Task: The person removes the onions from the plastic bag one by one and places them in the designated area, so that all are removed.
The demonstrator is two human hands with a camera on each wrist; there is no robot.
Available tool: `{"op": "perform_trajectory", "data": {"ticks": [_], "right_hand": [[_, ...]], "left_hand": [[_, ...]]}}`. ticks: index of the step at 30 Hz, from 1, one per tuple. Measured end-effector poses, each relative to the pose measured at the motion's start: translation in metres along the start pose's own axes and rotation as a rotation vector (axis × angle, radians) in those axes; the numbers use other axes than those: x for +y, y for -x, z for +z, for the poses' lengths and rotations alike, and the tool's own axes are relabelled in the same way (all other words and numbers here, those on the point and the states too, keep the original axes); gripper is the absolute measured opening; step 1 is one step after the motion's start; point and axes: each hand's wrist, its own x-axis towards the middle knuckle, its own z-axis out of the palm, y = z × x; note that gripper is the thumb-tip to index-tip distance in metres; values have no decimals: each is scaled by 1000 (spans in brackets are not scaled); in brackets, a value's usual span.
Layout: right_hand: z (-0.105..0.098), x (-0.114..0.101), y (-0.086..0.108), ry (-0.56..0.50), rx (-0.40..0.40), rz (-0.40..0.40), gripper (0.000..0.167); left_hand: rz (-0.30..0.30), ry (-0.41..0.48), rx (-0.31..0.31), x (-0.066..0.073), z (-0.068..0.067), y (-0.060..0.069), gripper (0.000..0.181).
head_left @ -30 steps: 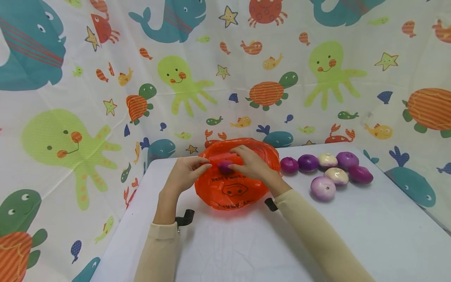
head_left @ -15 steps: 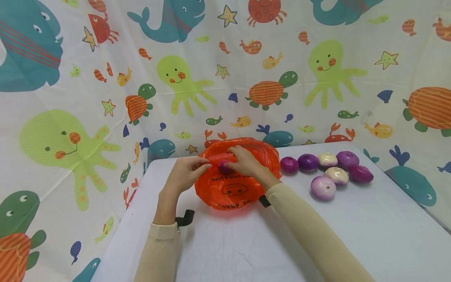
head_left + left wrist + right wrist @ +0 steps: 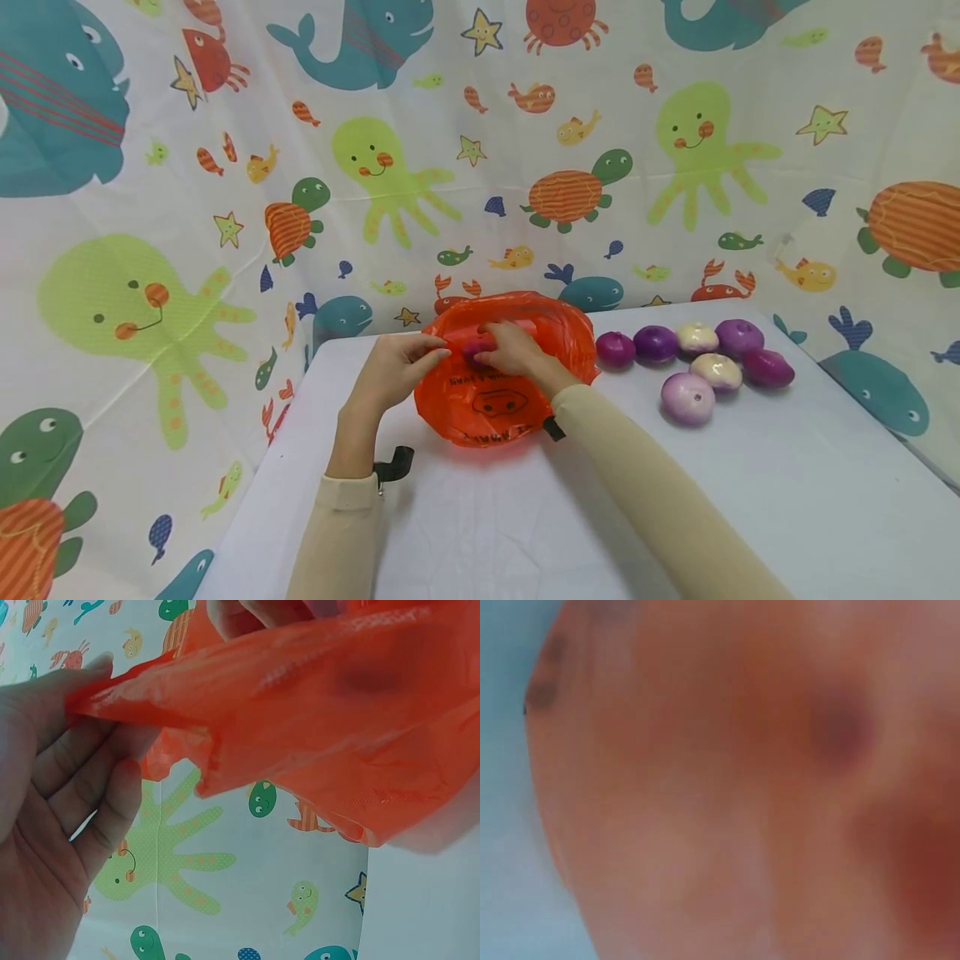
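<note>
A red plastic bag with black print stands on the white table with its mouth spread. My left hand pinches the left side of its rim between thumb and fingers, as the left wrist view also shows. Inside the mouth, my right hand holds a purple onion with its fingers and thumb around it; the bag wall and fingers partly cover the onion. The right wrist view is a blur of red film, with one dark purple patch.
Right of the bag lie several onions, among them a purple one, a peeled whitish one and a pale pink one. A sea-animal curtain hangs behind and left of the table.
My right hand has moved a little left and deeper into the bag with the onion, its forearm following. The left hand keeps its place on the rim.
</note>
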Motion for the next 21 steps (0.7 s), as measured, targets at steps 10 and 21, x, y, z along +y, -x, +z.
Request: {"op": "perform_trajectory", "data": {"ticks": [10, 21], "right_hand": [[16, 11, -5, 84, -78, -83, 70], [19, 13, -2, 119, -47, -125, 54]], "left_hand": [[2, 5, 4, 0, 0, 1, 18], [10, 5, 1, 0, 0, 0, 16]]}}
